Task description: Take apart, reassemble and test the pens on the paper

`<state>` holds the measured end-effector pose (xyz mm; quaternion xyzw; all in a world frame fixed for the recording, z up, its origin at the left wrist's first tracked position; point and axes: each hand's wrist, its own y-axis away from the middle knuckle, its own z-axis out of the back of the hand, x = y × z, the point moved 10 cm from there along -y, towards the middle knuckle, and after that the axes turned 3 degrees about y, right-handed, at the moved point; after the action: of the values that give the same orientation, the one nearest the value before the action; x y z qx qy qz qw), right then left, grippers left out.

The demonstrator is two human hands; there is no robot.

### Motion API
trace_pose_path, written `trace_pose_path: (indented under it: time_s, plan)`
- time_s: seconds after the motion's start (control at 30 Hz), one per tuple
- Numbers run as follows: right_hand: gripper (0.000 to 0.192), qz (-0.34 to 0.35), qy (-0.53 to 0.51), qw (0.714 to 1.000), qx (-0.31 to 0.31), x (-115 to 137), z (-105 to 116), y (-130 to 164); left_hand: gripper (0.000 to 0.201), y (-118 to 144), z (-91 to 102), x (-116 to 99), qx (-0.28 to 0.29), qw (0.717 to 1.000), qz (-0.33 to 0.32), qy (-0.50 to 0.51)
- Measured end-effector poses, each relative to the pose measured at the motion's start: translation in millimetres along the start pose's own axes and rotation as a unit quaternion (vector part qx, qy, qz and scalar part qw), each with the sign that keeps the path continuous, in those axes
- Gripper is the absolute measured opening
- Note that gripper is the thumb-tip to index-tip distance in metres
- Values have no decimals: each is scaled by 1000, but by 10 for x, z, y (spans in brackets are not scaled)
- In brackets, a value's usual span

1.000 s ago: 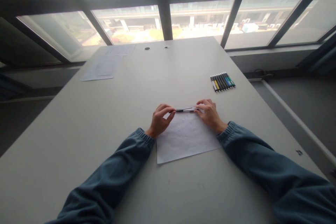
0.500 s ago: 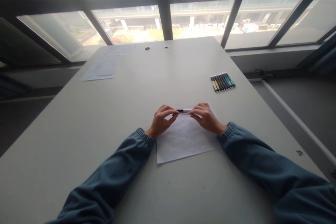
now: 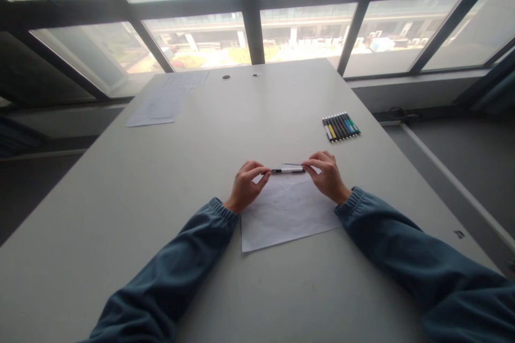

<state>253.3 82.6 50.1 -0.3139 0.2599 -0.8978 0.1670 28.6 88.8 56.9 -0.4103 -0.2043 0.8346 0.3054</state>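
Note:
My right hand (image 3: pixel 326 174) pinches a thin, dark pen refill (image 3: pixel 290 164), whose free end points left above the far part of a sheet of paper (image 3: pixel 287 211). A white pen with black ends (image 3: pixel 287 171) lies just below the refill, across the paper's far edge. At the pen's left end, my left hand (image 3: pixel 248 183) is closed in a pinch. A small dark end shows at those fingertips, too small to name, and I cannot tell whether it belongs to the pen.
A row of several pens (image 3: pixel 341 127), mostly black with yellow, blue and green ones, lies at the right on the white table (image 3: pixel 161 214). More paper sheets (image 3: pixel 155 104) lie at the far left. Two round holes are near the far edge, before the windows.
My right hand has moved right and slightly up with the refill, away from my left hand. The left hand has hardly moved. More of the white pen now shows.

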Motion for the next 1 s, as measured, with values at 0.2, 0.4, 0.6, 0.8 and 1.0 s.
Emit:
trace_pose_path:
  time_s: [0.2, 0.4, 0.6, 0.8, 1.0]
  plan:
    - [7, 7, 0, 998, 66, -5, -105, 129, 11, 43, -165, -31, 72, 997, -22, -14]
    - [10, 26, 8, 993, 118, 35, -239, 207, 12, 89, -278, -29, 131, 989, -40, -50]
    - [13, 42, 34, 988, 141, 44, -298, 207, 13, 95, -299, -25, 150, 986, -44, -63]
    - [11, 48, 54, 989, 127, 54, -251, 194, 19, 94, -281, 27, 137, 988, -38, -66]
    - [30, 29, 52, 995, 80, 63, -120, 146, 23, 50, -127, 128, 62, 997, 19, -44]
